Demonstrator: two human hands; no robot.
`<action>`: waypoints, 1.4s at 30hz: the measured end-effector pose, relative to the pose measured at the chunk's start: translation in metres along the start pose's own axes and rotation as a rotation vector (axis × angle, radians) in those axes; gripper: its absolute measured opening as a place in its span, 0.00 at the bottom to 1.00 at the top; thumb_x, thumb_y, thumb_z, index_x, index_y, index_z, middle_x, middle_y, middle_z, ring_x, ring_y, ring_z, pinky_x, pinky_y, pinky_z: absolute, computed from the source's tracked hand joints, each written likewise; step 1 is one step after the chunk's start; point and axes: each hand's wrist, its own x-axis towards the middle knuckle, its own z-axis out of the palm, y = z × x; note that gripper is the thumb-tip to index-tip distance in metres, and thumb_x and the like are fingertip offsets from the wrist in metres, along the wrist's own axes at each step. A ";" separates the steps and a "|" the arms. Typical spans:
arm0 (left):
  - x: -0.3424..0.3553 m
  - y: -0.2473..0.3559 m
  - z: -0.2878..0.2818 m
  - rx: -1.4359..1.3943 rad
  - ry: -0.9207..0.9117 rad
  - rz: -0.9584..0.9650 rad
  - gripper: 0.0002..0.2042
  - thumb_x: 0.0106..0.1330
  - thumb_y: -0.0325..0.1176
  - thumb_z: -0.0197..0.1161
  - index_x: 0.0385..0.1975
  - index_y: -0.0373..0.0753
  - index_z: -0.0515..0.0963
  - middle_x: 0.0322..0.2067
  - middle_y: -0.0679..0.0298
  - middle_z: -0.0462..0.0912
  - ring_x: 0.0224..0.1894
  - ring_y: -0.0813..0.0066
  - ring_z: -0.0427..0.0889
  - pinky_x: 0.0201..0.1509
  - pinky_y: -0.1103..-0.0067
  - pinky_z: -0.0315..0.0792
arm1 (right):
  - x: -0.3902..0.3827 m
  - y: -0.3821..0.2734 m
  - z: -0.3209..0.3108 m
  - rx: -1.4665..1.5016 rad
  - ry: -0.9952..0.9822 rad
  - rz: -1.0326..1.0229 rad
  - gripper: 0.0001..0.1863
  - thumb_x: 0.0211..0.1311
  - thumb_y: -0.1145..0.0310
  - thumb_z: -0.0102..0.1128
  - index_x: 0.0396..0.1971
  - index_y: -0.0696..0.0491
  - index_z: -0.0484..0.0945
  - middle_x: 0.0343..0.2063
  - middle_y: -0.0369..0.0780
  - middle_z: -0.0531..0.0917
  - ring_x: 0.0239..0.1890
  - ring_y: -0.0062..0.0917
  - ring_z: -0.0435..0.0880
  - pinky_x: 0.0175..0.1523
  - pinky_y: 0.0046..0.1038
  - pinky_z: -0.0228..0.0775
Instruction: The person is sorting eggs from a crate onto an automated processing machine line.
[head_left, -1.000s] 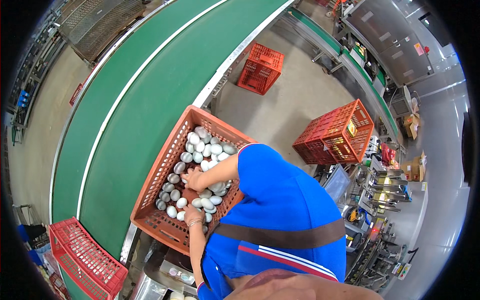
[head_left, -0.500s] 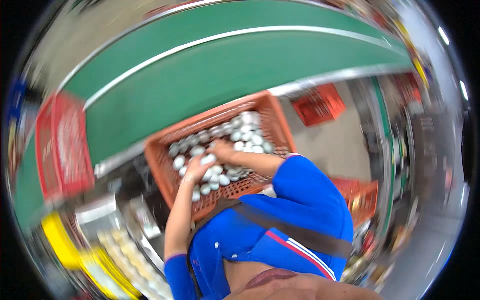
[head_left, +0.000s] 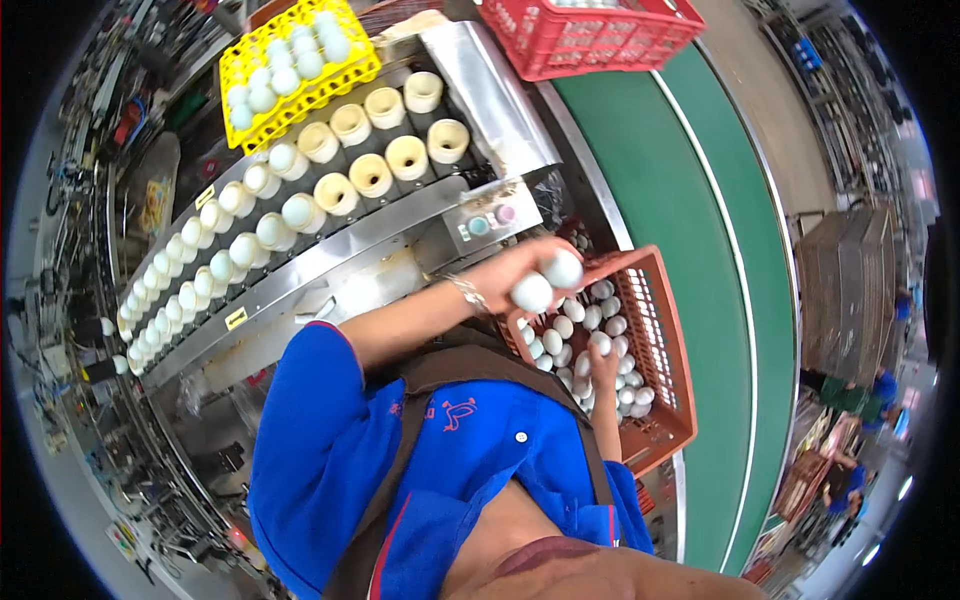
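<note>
My left hand point(head_left: 508, 272) is raised at the near-left edge of the orange plastic crate point(head_left: 668, 345), its fingers closed around two pale eggs point(head_left: 533, 293). Many more pale eggs point(head_left: 565, 327) lie loose inside the crate. Down among them is my right hand point(head_left: 604, 368), with its fingers curled against an egg point(head_left: 600, 343) and partly hidden. To the left runs a double row of cream-coloured cups point(head_left: 406, 158). Eggs sit in the cups farther along, while several at the crate end hold none.
A yellow egg tray point(head_left: 368, 68) with eggs stands beyond the cups. A red crate point(head_left: 600, 40) rests at the far end of the green conveyor belt point(head_left: 715, 300). A small panel with two buttons point(head_left: 480, 226) sits beside my left hand. Stacked brown crates point(head_left: 848, 290) stand at right.
My view has swung left, bringing the cup rows into sight. My left hand has come up from the crate with two eggs; my right hand stays among the eggs.
</note>
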 end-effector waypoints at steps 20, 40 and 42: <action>-0.210 0.164 -0.168 0.654 0.883 0.594 0.15 0.65 0.35 0.61 0.50 0.40 0.75 0.42 0.64 0.77 0.42 0.72 0.80 0.49 0.74 0.77 | -0.029 -0.456 0.235 -0.441 -0.590 -1.064 0.29 0.43 0.62 0.74 0.49 0.50 0.77 0.51 0.54 0.69 0.49 0.48 0.76 0.54 0.39 0.72; -0.197 0.189 -0.238 1.614 1.412 0.575 0.19 0.51 0.27 0.69 0.46 0.38 0.80 0.43 0.54 0.77 0.48 0.53 0.73 0.54 0.66 0.70 | 0.054 -0.500 0.462 -0.298 -0.573 -1.336 0.13 0.55 0.68 0.65 0.42 0.48 0.83 0.42 0.45 0.79 0.41 0.39 0.80 0.45 0.37 0.72; -0.196 0.191 -0.235 1.644 1.397 0.598 0.19 0.50 0.27 0.69 0.45 0.39 0.80 0.42 0.55 0.77 0.48 0.53 0.73 0.53 0.65 0.70 | 0.065 -0.494 0.468 -0.319 -0.499 -1.394 0.13 0.53 0.69 0.66 0.41 0.50 0.82 0.41 0.45 0.79 0.43 0.41 0.77 0.48 0.38 0.69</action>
